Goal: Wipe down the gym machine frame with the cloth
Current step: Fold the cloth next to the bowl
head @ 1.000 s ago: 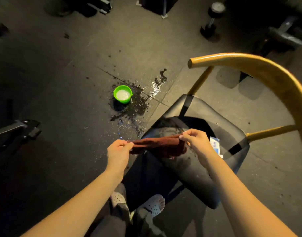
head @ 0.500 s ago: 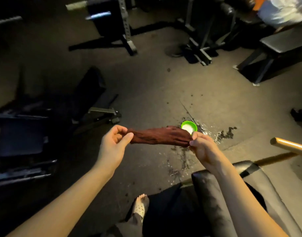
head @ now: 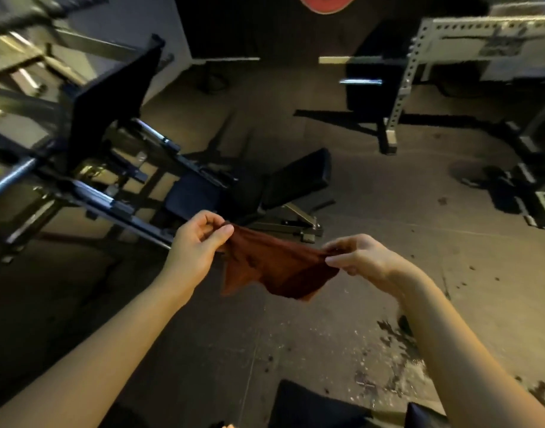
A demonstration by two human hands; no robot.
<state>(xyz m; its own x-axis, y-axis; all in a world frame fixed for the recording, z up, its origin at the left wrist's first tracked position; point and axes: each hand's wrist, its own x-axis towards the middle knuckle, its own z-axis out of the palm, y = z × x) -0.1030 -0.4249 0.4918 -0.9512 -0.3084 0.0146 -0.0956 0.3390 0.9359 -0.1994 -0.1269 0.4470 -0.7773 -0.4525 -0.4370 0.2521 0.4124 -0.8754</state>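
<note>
The rust-red cloth [head: 274, 267] hangs in the air between 2 hands, above the floor [head: 450, 242]. The left hand [head: 200, 239] pinches its left corner; the right hand [head: 357, 257] pinches its right edge. The machine frame [head: 110, 196] stands at left, apart from the cloth. A red emblem [head: 326, 1] on the far wall is cut off and cannot be read.

The floor [head: 373, 217] bears a machine frame [head: 110, 205], a bench [head: 296, 177] and wet splashes [head: 388, 359].

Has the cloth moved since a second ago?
Yes. The cloth, earlier held over the wet floor patch, is now up and left of it, and has unrolled.
</note>
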